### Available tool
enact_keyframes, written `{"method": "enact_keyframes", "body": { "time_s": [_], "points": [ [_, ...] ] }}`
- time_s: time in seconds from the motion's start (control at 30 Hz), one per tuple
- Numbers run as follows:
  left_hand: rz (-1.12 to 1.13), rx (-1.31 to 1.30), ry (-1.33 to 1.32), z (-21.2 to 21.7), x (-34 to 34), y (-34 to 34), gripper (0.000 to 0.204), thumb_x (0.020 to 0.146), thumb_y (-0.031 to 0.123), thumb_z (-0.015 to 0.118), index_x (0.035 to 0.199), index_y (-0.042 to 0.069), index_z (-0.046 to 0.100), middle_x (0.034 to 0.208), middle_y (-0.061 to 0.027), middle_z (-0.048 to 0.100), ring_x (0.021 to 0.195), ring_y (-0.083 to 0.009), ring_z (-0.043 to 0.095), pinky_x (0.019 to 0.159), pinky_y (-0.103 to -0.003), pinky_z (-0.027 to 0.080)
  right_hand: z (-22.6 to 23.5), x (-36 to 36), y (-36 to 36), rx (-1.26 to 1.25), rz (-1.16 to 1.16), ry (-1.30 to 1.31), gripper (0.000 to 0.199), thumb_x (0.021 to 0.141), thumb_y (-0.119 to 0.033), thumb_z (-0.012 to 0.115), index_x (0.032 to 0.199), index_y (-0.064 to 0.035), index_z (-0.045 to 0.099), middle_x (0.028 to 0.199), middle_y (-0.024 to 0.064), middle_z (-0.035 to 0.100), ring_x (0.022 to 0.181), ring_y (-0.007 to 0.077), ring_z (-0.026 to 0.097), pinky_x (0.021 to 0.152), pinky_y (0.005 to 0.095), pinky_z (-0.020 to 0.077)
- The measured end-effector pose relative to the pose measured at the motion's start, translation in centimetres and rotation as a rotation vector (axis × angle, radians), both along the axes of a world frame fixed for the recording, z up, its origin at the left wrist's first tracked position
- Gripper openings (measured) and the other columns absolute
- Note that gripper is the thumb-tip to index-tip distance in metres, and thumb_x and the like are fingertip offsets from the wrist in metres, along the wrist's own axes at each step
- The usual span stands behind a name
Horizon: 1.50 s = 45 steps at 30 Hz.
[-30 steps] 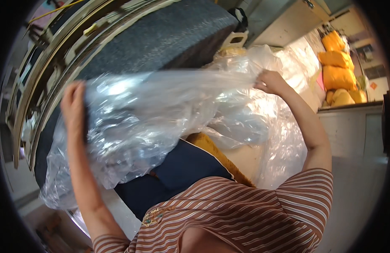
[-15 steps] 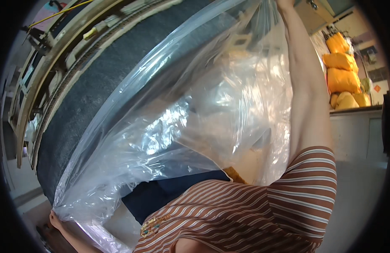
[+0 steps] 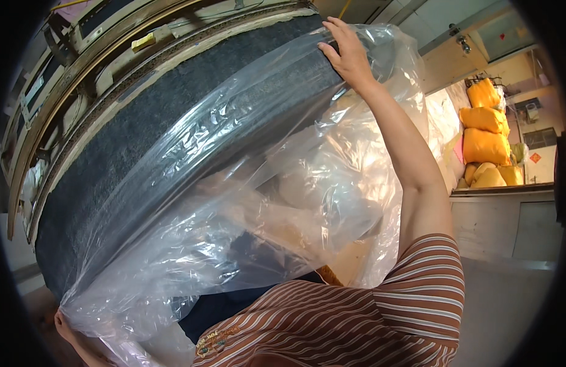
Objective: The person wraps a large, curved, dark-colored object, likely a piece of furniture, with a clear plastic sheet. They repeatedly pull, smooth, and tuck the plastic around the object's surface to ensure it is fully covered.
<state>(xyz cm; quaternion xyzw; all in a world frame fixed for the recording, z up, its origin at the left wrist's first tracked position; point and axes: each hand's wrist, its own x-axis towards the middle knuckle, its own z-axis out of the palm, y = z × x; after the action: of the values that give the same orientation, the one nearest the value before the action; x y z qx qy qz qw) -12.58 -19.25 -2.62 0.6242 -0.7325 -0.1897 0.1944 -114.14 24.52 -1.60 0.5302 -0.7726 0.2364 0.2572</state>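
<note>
A large clear plastic sheet (image 3: 203, 248) drapes over the near side of a long dark grey padded surface (image 3: 130, 116) and hangs in folds in front of me. At the lower left, my left hand (image 3: 64, 325) pinches a bunched corner of this plastic beside the near left end of the grey surface. My right hand (image 3: 350, 52) reaches to the far right end, fingers spread over the plastic and the grey surface. Nothing is gripped in it. Through the sheet, the lower edge of my dark clothing shows faintly.
Beyond the grey surface runs a curved-looking metal and wooden rail (image 3: 90, 79), with a small yellow block (image 3: 143, 41) on it. Stacked orange bundles (image 3: 486, 144) stand at the right behind a low pale wall (image 3: 488, 223). A door with a metal handle (image 3: 463, 43) is at the upper right.
My right hand has come down onto the far right end of the grey surface and released its raised grip. The plastic has sunk lower there. My left hand still pinches its corner.
</note>
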Motion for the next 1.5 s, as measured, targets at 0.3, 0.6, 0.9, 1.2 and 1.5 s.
{"method": "enact_keyframes", "body": {
  "time_s": [0.3,0.6,0.9,1.2,1.5],
  "points": [
    [0.070,0.159,0.491,-3.7,-3.4,-4.0,0.031,0.095,0.028,0.051,0.103,-0.001,0.057,0.095,-0.0087,0.061,0.083,-0.0171,0.059,0.074,-0.031,0.048,2.8,-3.9,-1.7,-0.172,0.007,-0.055,0.009,0.082,-0.017,0.063,0.085,-0.0087,0.066,0.088,0.0080,0.057,0.083,0.0282,0.057,0.072,0.0363,0.0453],
    [0.054,0.127,0.372,-3.5,-5.5,-6.3,0.029,0.094,0.027,0.053,0.101,0.000,0.060,0.091,-0.0061,0.063,0.081,-0.0158,0.059,0.074,-0.030,0.047,2.2,1.3,-2.2,0.235,-0.157,-0.328,0.044,0.090,-0.037,0.050,0.118,-0.0033,0.053,0.122,0.0218,0.050,0.112,0.0356,0.049,0.090,0.0385,0.0404],
    [0.017,0.110,0.266,-4.1,-5.8,-11.6,0.042,0.092,0.034,0.056,0.122,0.005,0.060,0.119,-0.0084,0.061,0.111,-0.0161,0.054,0.098,-0.027,0.038,-1.6,-8.8,-5.1,0.229,-0.059,-0.472,0.074,0.086,-0.051,0.053,0.133,0.0046,0.040,0.139,0.0243,0.038,0.133,0.0321,0.033,0.109,0.0366,0.0249],
    [0.255,-0.448,0.141,-2.8,-17.4,-8.7,0.042,0.081,0.046,0.065,0.101,0.010,0.071,0.094,-0.0036,0.069,0.089,-0.0131,0.061,0.082,-0.025,0.045,3.6,5.5,-10.3,-0.198,0.073,-0.032,0.028,0.095,-0.026,0.049,0.090,0.0003,0.055,0.083,0.0100,0.054,0.078,0.0229,0.050,0.069,0.0336,0.0402],
    [0.322,-0.604,0.349,-2.2,-22.7,-6.0,0.034,0.077,0.033,0.068,0.087,0.000,0.069,0.080,-0.0170,0.067,0.072,-0.0278,0.061,0.068,-0.039,0.047,-1.6,34.1,1.1,1.569,0.803,-1.652,0.014,0.091,-0.012,0.055,0.100,-0.0013,0.057,0.082,0.0057,0.058,0.067,0.0117,0.053,0.061,0.0245,0.0448]
  ]
}}
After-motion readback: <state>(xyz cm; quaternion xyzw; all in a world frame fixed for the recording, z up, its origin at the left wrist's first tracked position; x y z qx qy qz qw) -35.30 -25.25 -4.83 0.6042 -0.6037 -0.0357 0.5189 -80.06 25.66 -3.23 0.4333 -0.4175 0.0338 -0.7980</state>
